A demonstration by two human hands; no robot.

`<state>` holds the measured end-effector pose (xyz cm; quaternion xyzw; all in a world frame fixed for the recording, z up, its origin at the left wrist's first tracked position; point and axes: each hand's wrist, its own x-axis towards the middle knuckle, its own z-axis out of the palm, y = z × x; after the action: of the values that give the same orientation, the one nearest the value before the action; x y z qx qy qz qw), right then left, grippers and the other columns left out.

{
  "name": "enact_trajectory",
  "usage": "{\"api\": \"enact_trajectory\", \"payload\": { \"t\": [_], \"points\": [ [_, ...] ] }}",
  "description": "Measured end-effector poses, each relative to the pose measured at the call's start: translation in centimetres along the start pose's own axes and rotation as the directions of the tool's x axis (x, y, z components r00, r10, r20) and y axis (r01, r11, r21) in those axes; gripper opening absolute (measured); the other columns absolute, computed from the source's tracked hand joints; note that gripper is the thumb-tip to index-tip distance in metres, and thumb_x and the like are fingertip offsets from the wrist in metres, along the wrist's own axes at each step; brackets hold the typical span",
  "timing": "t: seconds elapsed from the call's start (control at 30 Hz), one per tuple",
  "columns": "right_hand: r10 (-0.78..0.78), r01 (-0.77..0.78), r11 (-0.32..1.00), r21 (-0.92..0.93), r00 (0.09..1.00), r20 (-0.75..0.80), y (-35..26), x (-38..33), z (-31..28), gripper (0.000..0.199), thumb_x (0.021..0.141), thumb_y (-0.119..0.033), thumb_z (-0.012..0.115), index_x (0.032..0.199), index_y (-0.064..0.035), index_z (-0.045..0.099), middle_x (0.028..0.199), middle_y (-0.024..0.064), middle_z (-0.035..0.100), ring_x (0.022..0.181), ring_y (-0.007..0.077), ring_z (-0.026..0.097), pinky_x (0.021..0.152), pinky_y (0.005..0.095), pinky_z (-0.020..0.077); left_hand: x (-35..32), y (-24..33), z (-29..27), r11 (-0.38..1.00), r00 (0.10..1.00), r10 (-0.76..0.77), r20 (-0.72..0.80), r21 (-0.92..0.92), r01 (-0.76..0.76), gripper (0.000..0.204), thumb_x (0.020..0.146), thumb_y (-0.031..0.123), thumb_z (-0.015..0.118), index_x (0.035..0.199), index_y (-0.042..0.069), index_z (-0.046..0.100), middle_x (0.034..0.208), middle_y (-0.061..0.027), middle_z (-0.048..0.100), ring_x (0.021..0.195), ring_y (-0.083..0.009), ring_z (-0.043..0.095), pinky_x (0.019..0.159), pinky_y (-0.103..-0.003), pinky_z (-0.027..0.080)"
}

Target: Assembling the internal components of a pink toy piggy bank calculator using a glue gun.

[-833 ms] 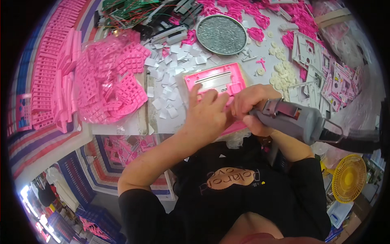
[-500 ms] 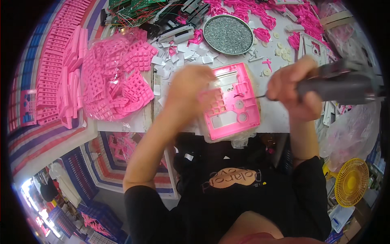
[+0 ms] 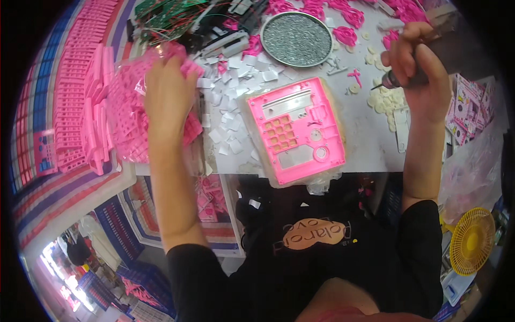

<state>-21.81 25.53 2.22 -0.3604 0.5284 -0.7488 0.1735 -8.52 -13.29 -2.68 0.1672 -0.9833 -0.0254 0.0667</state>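
Note:
My left hand reaches down onto a clear plastic bag of pink keypad pieces at the left; its fingertips are partly hidden among them. Raised at the right, my right hand grips a dark electric screwdriver, its thin bit pointing left. Between my hands a pink plastic housing lies with its inside up on a plastic-wrapped pad. A silvery strip, a grid of square openings and round cutouts show in the housing. Neither hand touches it.
A round tray full of small screws stands behind the housing. White paper squares lie scattered left of it. Cream discs lie to the right. Green circuit boards with wires are piled at the back left. Pink housings stand far left.
My left hand has left the housing and moved left to the bag of keypad pieces. My right hand has lifted the screwdriver up and away to the right. The housing stays on its pad.

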Motion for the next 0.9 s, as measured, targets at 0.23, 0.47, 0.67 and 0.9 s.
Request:
{"api": "enact_trajectory", "payload": {
  "t": [0.23,0.47,0.67,0.9],
  "points": [
    [0.024,-0.020,0.999,0.026,0.981,-0.193,1.2,0.2,1.8,0.039,0.089,-0.026,0.071,0.112,0.0002,0.054,0.063,0.0040,0.056,0.053,0.0164,0.057,0.064,0.0347,0.0533,-3.9,-0.7,-0.1,0.997,0.997,-0.008,-0.074,0.074,0.014,0.034,0.085,0.025,0.076,0.111,0.005,0.066,0.107,-0.0185,0.063,0.103,-0.0399,0.061,0.084,-0.050,0.051],
    [0.045,-0.048,0.999,-0.012,0.976,-0.212,0.9,0.7,0.7,0.034,0.091,-0.025,0.068,0.113,-0.0013,0.055,0.070,0.0048,0.060,0.057,0.0173,0.059,0.068,0.0341,0.0535,-7.7,1.1,-0.4,0.946,0.981,0.016,-0.195,-0.314,-0.078,0.030,0.083,0.019,0.078,0.105,0.002,0.065,0.095,-0.0145,0.062,0.092,-0.0319,0.062,0.082,-0.043,0.049],
    [-0.268,-0.043,0.830,-0.556,0.844,-0.465,0.9,-0.1,1.1,0.042,0.094,-0.002,0.066,0.133,0.0052,0.052,0.118,0.0130,0.066,0.108,0.0229,0.065,0.097,0.0363,0.0491,-11.7,2.3,1.4,0.307,0.954,-0.270,0.127,-0.928,0.211,0.030,0.093,0.007,0.072,0.119,-0.004,0.063,0.105,-0.0086,0.067,0.091,-0.0135,0.064,0.076,-0.028,0.055],
    [-0.186,0.315,0.626,-0.713,0.949,0.256,2.7,-2.2,8.6,0.054,0.084,-0.001,0.068,0.137,-0.0019,0.053,0.120,0.0154,0.066,0.113,0.0280,0.062,0.094,0.0365,0.0502,-12.4,3.3,1.3,-0.099,0.957,-0.131,0.257,-0.964,0.245,0.032,0.100,0.005,0.063,0.130,-0.005,0.056,0.105,-0.0090,0.069,0.083,-0.0111,0.068,0.066,-0.024,0.059]
  ]
}}
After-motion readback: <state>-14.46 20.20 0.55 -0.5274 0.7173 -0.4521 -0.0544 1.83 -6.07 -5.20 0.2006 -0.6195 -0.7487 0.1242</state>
